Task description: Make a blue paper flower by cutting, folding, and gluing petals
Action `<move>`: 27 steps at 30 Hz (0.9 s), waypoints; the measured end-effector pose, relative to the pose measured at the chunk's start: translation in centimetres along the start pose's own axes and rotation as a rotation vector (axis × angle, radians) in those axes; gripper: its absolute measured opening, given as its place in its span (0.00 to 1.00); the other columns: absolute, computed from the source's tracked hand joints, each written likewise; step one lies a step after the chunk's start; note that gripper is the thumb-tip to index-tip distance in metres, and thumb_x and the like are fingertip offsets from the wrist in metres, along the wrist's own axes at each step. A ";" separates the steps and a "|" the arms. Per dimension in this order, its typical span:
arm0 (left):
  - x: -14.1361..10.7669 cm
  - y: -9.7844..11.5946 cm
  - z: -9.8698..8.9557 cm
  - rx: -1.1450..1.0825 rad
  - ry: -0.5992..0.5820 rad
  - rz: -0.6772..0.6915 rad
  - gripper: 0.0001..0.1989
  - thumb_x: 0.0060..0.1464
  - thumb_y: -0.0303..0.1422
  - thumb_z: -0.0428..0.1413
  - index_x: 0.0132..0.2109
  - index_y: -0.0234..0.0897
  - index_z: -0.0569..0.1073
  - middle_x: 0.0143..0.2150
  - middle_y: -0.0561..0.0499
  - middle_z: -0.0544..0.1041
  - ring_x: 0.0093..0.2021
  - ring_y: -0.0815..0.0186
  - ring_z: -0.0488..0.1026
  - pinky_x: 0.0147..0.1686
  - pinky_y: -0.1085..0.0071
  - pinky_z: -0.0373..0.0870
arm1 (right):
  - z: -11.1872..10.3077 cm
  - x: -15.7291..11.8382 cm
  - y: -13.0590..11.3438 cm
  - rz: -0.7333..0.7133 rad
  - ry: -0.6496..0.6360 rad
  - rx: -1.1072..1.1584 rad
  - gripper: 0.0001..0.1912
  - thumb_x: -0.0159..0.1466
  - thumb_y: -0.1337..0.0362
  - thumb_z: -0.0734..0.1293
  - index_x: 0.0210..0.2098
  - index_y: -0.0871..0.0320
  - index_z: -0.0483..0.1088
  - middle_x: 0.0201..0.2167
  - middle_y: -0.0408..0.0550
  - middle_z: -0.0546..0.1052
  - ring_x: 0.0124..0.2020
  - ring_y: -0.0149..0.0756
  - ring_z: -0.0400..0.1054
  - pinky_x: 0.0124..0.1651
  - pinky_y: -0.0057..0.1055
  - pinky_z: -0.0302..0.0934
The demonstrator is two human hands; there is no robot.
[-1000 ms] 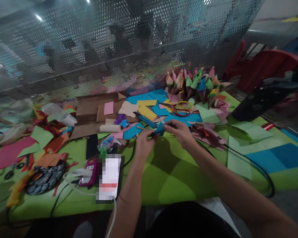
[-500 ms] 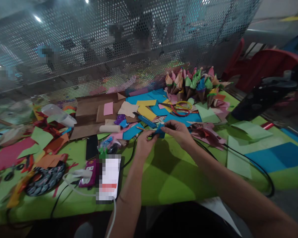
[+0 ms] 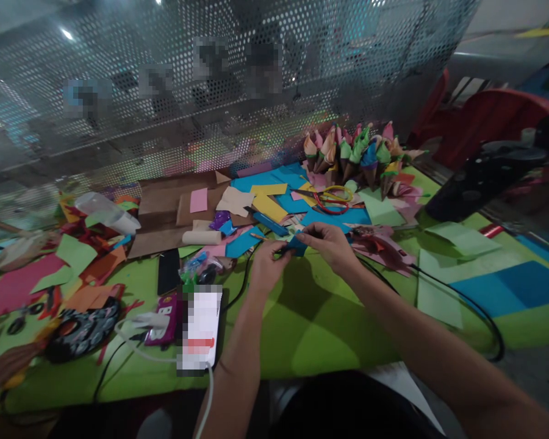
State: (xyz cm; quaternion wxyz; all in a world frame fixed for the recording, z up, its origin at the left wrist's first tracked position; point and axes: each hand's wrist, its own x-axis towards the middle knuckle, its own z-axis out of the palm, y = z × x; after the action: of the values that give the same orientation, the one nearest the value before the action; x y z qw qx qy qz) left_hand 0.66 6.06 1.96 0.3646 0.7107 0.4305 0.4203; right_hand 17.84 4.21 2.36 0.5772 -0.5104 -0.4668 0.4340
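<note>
A small blue paper piece (image 3: 296, 244) is held between my two hands above the green table (image 3: 329, 329). My left hand (image 3: 269, 259) pinches its left end, and my right hand (image 3: 327, 241) pinches its upper right side with thumb and fingers. Just behind them lie a blue cutter (image 3: 269, 222) and a pencil (image 3: 257, 236). Scissors with red and yellow handles (image 3: 332, 200) rest on blue paper farther back. Small paper cones (image 3: 361, 152) in several colours stand together at the back right.
A lit phone (image 3: 204, 326) with a white cable and a purple power strip (image 3: 167, 320) lie left of my left arm. Another person's hand (image 3: 16, 360) is at the far left. A dark bottle (image 3: 480, 180) is at the right, and a black cable crosses there.
The blue paper piece has tilted slightly between my fingers. Another person's hand has come in at the left edge, at the yellow tool.
</note>
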 end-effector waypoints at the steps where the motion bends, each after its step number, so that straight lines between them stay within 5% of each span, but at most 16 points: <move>1: 0.0 -0.1 0.0 0.022 -0.013 0.009 0.03 0.50 0.29 0.64 0.34 0.40 0.81 0.36 0.49 0.82 0.41 0.60 0.76 0.46 0.65 0.71 | 0.0 0.0 0.0 0.005 0.004 -0.003 0.25 0.47 0.42 0.77 0.24 0.57 0.70 0.22 0.41 0.68 0.26 0.32 0.59 0.30 0.32 0.52; 21: 0.0 -0.7 0.1 0.135 -0.030 0.021 0.04 0.53 0.29 0.63 0.38 0.38 0.81 0.40 0.48 0.82 0.42 0.61 0.77 0.46 0.65 0.72 | -0.1 0.1 -0.1 -0.021 -0.021 0.014 0.22 0.49 0.45 0.76 0.28 0.57 0.74 0.25 0.43 0.73 0.29 0.34 0.64 0.33 0.33 0.57; 27: -0.2 -0.1 0.0 0.156 -0.119 -0.025 0.04 0.54 0.29 0.60 0.36 0.39 0.81 0.36 0.51 0.82 0.40 0.61 0.77 0.44 0.67 0.72 | -0.3 0.1 0.4 -0.023 -0.060 -0.073 0.21 0.52 0.45 0.74 0.27 0.57 0.72 0.24 0.43 0.71 0.29 0.34 0.62 0.33 0.32 0.56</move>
State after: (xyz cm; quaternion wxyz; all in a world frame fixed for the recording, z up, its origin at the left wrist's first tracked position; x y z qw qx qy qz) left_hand 0.59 5.94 1.77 0.3380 0.7554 0.4483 0.3380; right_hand 18.09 4.32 1.96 0.5489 -0.5124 -0.5055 0.4250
